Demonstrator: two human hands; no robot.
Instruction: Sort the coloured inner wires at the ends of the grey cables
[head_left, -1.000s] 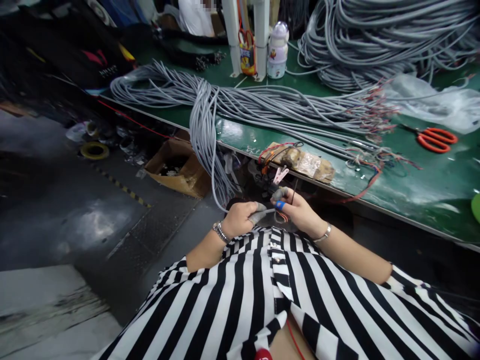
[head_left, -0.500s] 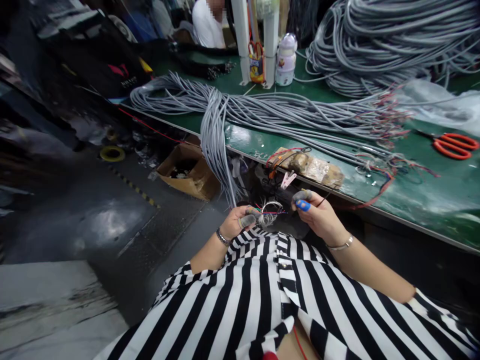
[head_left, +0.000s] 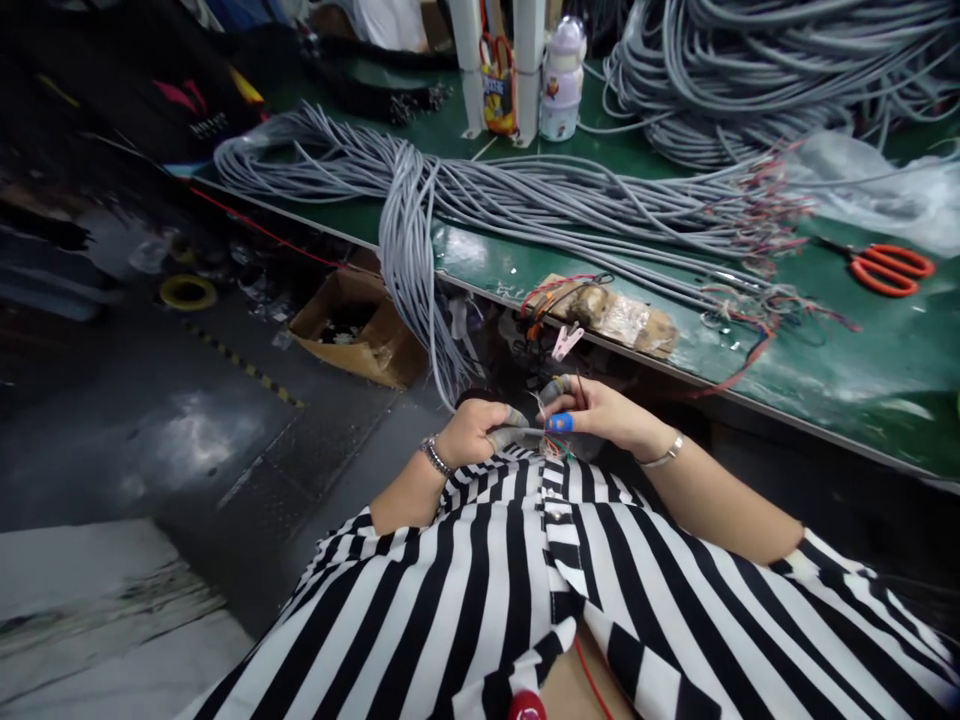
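My left hand is closed around a grey cable, whose stripped end points right. Coloured wires fan out from that end, close to my lap. My right hand pinches at these wires, its fingertips almost meeting the left ones; which strand it holds is too small to tell. Grey and blue finger covers sit on my fingertips. A thick bundle of grey cables hangs over the bench edge down to my left hand, while more grey cables lie along the bench with their coloured wire ends at the right.
Orange-handled scissors lie on the green bench. A pink clip stands by a taped block at the edge. Behind are a bottle and large cable coils. A cardboard box sits below.
My right hand has moved left and now meets the cable end by my left hand. The left hand has turned, its grip now around the grey cable. The view has shifted slightly.
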